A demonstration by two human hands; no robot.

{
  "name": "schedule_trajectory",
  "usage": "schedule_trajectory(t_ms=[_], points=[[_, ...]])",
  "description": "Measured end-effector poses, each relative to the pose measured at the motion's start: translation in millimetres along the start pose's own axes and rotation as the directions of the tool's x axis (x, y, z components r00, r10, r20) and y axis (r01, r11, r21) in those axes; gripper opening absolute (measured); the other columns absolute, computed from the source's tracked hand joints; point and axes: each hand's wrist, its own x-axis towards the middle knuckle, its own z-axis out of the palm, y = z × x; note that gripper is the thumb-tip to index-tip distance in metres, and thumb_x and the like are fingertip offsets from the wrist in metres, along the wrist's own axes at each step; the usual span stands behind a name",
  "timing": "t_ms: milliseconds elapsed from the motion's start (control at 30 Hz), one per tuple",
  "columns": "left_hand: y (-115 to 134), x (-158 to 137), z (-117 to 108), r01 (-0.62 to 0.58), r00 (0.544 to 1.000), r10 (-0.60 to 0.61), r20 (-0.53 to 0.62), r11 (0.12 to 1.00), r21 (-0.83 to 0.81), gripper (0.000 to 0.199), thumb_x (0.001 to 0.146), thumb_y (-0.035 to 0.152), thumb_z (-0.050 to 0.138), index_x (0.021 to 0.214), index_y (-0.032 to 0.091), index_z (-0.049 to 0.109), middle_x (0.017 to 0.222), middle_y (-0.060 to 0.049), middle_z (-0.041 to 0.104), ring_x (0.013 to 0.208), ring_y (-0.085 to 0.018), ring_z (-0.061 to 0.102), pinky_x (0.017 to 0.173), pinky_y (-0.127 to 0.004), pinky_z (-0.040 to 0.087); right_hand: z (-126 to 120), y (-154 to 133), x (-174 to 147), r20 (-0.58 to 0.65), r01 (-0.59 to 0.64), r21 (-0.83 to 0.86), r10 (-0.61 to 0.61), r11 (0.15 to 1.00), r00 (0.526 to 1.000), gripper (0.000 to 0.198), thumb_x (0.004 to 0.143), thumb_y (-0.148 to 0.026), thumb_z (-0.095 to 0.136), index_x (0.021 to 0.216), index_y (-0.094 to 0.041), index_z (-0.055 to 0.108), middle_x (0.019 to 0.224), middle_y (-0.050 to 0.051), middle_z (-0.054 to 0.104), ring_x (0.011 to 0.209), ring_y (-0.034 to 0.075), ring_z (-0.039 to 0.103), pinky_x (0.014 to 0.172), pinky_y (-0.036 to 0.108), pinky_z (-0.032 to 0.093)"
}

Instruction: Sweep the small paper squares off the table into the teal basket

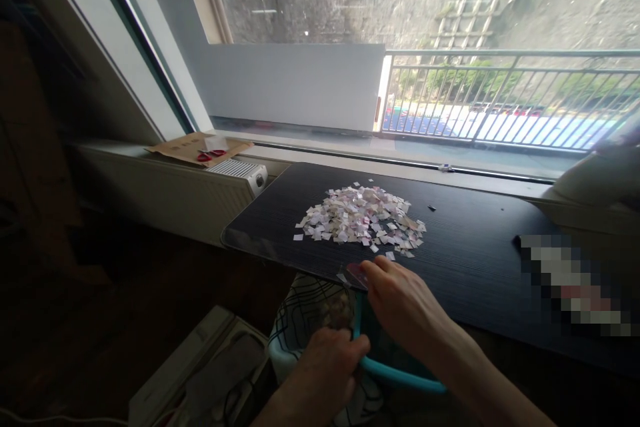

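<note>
On the dark table (465, 233) lies a loose pile of small pale paper squares (357, 213), a few of them scattered at its edges. My right hand (400, 290) is closed in a pinch at the table's near edge, on a thin, see-through pinkish piece (356, 275). Just below, my left hand (330, 360) grips the rim of a teal container (400, 375); my forearms hide part of it. Left of that rim is a white cloth with black grid lines (295, 303), and some small pale pieces show dimly inside it.
Red-handled scissors (211, 155) lie on a brown paper envelope (180, 149) over the radiator (170, 183). A blurred-out object (570, 287) is at the table's right. Below left stands a pale box (200, 360). Beyond the table runs a window sill (415, 161).
</note>
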Motion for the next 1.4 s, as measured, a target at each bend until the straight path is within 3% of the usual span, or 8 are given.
schedule_trajectory(t_ms=[100,267,467,567,667,833,1000,1400], points=[[0.3,-0.7,0.2,0.019,1.0,-0.018,0.021,1.0,-0.011,0.024,0.072,0.011,0.055,0.093,0.023,0.054,0.087,-0.003,0.061,0.083,-0.024,0.058,0.071,-0.032,0.043,0.8,-3.4,1.8,-0.027,-0.024,-0.016,0.024,1.0,0.999,0.029,0.088,-0.011,0.039,0.105,-0.019,0.06,0.092,0.005,0.06,0.079,0.015,0.056,0.065,0.025,0.034],[0.7,-0.7,3.5,0.025,0.999,-0.025,0.027,0.999,-0.022,0.027,0.074,0.012,0.055,0.098,0.023,0.055,0.089,-0.003,0.06,0.085,-0.024,0.058,0.074,-0.033,0.043,4.3,-6.4,-12.7,0.001,0.077,0.059,-0.077,0.995,0.997,0.028,0.084,-0.008,0.041,0.098,-0.021,0.061,0.089,0.003,0.059,0.08,0.015,0.055,0.065,0.024,0.035],[7.2,1.9,1.3,0.022,0.997,-0.021,0.073,1.0,-0.01,0.024,0.075,0.013,0.055,0.097,0.023,0.057,0.09,-0.004,0.063,0.084,-0.025,0.06,0.072,-0.033,0.045,-4.7,42.0,-17.0,-0.14,-0.165,-0.019,0.161,0.986,0.977,0.03,0.091,-0.018,0.036,0.109,-0.017,0.06,0.092,0.007,0.06,0.079,0.018,0.057,0.067,0.028,0.037],[10.0,4.2,1.2,0.015,0.995,-0.015,0.1,1.0,0.001,0.028,0.071,0.011,0.055,0.096,0.023,0.057,0.09,-0.006,0.064,0.084,-0.026,0.061,0.07,-0.033,0.047,-7.2,53.1,-16.9,-0.094,-0.147,-0.013,0.145,0.989,0.985,0.031,0.091,-0.019,0.036,0.109,-0.017,0.061,0.09,0.006,0.06,0.077,0.017,0.058,0.066,0.027,0.037],[11.5,4.7,1.1,0.025,0.996,-0.027,0.091,0.999,0.021,0.03,0.069,0.009,0.054,0.096,0.023,0.057,0.088,-0.005,0.064,0.083,-0.026,0.061,0.07,-0.033,0.047,-9.2,53.2,-20.6,-0.08,-0.119,0.037,0.122,0.992,0.989,0.031,0.091,-0.02,0.036,0.107,-0.02,0.062,0.089,0.005,0.06,0.075,0.016,0.059,0.065,0.026,0.037],[13.9,4.0,-2.4,0.045,0.992,-0.048,0.119,0.998,0.034,0.028,0.07,0.011,0.054,0.095,0.024,0.057,0.089,-0.004,0.064,0.085,-0.026,0.062,0.072,-0.032,0.047,-9.6,54.8,-24.2,-0.103,-0.176,0.069,0.182,0.982,0.978,0.031,0.092,-0.023,0.036,0.107,-0.02,0.062,0.092,0.006,0.061,0.077,0.016,0.06,0.066,0.026,0.038],[13.9,4.9,-3.5,0.044,0.99,-0.046,0.136,0.999,0.018,0.028,0.071,0.011,0.055,0.096,0.023,0.056,0.091,-0.006,0.064,0.085,-0.028,0.062,0.072,-0.035,0.047,-7.5,48.8,-21.2,-0.079,-0.121,0.119,0.131,0.986,0.988,0.029,0.091,-0.021,0.038,0.106,-0.02,0.062,0.09,0.005,0.061,0.076,0.015,0.059,0.066,0.024,0.038],[12.8,2.4,1.5,0.052,0.993,-0.055,0.103,0.998,0.032,0.036,0.067,0.008,0.051,0.099,0.023,0.056,0.091,-0.005,0.064,0.086,-0.028,0.06,0.073,-0.036,0.047,-6.9,39.4,-26.9,-0.063,-0.124,0.136,0.134,0.983,0.989,0.028,0.088,-0.018,0.038,0.102,-0.02,0.063,0.087,0.004,0.06,0.075,0.015,0.059,0.065,0.024,0.037]])
